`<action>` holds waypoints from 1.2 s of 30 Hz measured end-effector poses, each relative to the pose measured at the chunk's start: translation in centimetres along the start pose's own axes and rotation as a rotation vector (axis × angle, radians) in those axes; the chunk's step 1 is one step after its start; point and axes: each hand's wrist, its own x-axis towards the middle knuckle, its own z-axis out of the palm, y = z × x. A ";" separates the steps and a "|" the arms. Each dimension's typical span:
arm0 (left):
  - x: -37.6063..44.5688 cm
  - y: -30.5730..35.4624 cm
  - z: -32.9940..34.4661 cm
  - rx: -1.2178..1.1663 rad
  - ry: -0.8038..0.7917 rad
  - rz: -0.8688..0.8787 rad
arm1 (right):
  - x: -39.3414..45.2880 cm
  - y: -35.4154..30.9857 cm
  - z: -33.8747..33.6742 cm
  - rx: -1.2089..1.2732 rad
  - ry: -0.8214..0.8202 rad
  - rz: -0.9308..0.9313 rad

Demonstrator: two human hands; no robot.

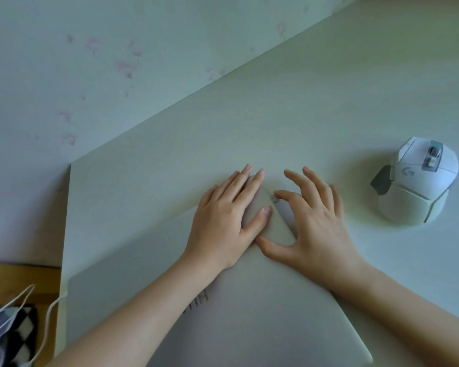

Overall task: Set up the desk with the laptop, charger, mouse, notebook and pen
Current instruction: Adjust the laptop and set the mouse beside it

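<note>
At the far corner of a closed laptop (249, 313), two bare hands are resting side by side. The left hand (223, 215) is lying flat on the lid with straight fingers, its thumb stretched toward the corner, so its grip is wide and holding nothing. The right hand (313, 226) is sitting just beside it, fingers spread and slightly arched; its thumb is touching the lid near the left hand's thumb, and its index fingertip is coming down at the laptop's right edge by a small port or tab. Whether that finger is pinching anything is too small to tell, but the hand is looking loose and spread rather than clenched.

The laptop is pale, lid down, lying at a slant on the white table (329, 102) at the near centre, with both forearms crossing over it and dark lettering partly showing between them. A white mouse (416, 181) with grey side parts and a grey wheel is sitting on the table well to the right of the hands, apart from the laptop.

Behind the table, a pale wall (90, 62) with faint pink marks is filling the upper left. At the lower left, a white cable (47, 321) is running off the table's edge, beside a black-and-white checked cloth (16, 337) on a wooden surface (16, 276).
</note>
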 end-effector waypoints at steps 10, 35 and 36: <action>0.0 0.0 0.0 -0.036 -0.006 -0.006 | -0.2 0.0 0.0 -0.041 0.042 -0.043; 0.0 -0.3 0.4 -0.030 0.065 0.025 | 1.4 5.3 -5.7 0.105 0.436 0.393; 0.1 -0.4 0.4 -0.022 0.074 0.039 | 1.5 4.8 -5.7 0.249 0.457 0.426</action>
